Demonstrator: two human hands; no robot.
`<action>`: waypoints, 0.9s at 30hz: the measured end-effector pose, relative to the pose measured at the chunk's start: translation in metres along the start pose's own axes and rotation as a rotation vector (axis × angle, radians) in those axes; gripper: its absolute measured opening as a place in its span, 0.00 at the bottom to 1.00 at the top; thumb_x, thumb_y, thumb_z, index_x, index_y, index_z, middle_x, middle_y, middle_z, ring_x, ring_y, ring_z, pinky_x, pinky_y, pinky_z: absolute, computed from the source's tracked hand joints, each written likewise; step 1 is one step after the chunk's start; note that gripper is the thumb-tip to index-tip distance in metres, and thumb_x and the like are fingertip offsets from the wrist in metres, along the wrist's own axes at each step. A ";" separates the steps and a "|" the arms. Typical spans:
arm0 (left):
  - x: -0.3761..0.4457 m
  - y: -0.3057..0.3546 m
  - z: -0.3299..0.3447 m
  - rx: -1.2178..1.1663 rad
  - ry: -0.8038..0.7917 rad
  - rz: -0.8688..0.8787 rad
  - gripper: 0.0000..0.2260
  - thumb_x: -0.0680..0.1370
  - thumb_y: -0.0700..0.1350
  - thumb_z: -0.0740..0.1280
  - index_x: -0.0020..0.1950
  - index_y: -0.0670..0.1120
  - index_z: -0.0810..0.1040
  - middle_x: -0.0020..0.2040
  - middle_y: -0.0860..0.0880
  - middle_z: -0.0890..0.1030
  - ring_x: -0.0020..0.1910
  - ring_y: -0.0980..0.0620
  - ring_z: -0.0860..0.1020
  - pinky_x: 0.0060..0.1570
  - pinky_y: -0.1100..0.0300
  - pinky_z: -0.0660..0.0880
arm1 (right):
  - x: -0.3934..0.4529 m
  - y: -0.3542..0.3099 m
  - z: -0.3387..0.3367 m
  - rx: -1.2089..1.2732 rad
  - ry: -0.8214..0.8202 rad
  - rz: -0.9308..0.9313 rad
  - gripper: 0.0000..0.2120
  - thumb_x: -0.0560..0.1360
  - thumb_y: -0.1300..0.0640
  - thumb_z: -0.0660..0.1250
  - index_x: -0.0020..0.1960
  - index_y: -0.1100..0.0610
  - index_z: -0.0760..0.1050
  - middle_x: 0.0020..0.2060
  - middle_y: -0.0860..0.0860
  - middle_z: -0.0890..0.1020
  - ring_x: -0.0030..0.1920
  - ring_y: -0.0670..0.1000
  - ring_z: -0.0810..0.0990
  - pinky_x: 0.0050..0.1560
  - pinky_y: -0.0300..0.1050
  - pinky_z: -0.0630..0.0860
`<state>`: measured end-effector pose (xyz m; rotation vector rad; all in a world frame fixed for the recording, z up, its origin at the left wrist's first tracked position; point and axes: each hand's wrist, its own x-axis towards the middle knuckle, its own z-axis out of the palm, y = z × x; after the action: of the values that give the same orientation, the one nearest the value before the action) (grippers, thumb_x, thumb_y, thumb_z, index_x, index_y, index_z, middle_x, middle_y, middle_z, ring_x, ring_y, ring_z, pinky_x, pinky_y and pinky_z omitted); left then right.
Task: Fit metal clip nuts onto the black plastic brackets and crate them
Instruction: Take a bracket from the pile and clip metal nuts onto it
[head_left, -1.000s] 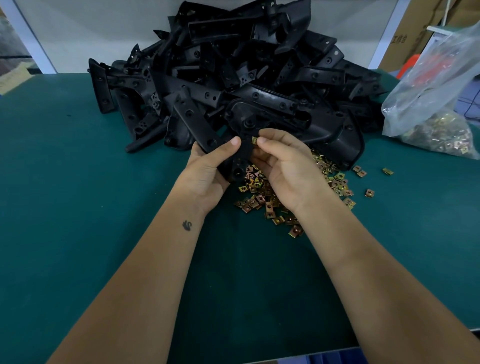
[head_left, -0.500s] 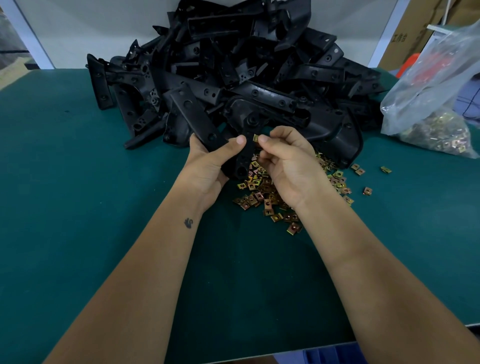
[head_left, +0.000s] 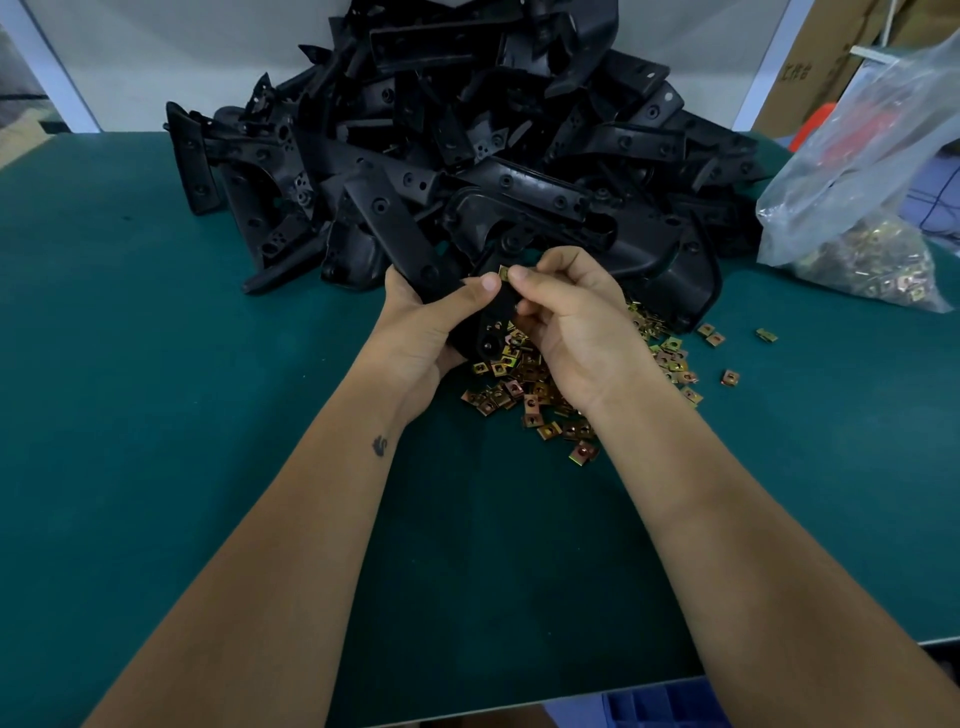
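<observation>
Left hand (head_left: 431, 322) gripping bracket (head_left: 488, 332); right hand (head_left: 571, 322) pinching nut (head_left: 504, 272). Nut now pressed against bracket's top edge. Seating likely underway.

Two bare hands are in view, the left hand (head_left: 426, 322) and the right hand (head_left: 576, 322). One black plastic bracket (head_left: 491, 317) sits between them, with one brass-coloured metal clip nut (head_left: 504, 272) at its top edge. Behind lies one large heap of black plastic brackets (head_left: 467, 140), too tangled to count. Loose brass-coloured clip nuts (head_left: 530, 389) number several dozen. One clear plastic bag of clip nuts (head_left: 862, 218) lies on one green table mat (head_left: 156, 415).
</observation>
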<state>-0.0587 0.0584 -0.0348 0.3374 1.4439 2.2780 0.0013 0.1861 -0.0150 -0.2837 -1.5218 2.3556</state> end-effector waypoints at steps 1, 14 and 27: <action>0.000 0.000 0.000 -0.005 0.013 -0.005 0.27 0.71 0.40 0.76 0.66 0.48 0.66 0.54 0.48 0.85 0.52 0.49 0.84 0.44 0.52 0.81 | -0.001 0.000 0.001 -0.022 0.002 -0.016 0.13 0.74 0.69 0.69 0.39 0.54 0.70 0.36 0.49 0.80 0.32 0.43 0.76 0.38 0.37 0.75; 0.001 0.000 -0.001 0.215 -0.004 0.010 0.25 0.69 0.42 0.78 0.63 0.45 0.75 0.54 0.50 0.85 0.54 0.51 0.84 0.52 0.49 0.81 | -0.001 -0.005 -0.001 -0.125 0.078 -0.117 0.15 0.75 0.67 0.70 0.36 0.54 0.68 0.31 0.45 0.79 0.30 0.44 0.72 0.34 0.38 0.72; -0.001 0.005 0.000 -0.028 0.080 -0.004 0.36 0.64 0.45 0.78 0.69 0.46 0.67 0.60 0.48 0.82 0.55 0.50 0.83 0.50 0.50 0.81 | -0.002 -0.002 0.002 -0.273 -0.014 -0.088 0.06 0.74 0.64 0.71 0.46 0.55 0.81 0.35 0.46 0.82 0.32 0.44 0.77 0.41 0.42 0.77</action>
<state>-0.0586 0.0557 -0.0307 0.2373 1.4479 2.3308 0.0026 0.1843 -0.0122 -0.2576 -1.8248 2.0863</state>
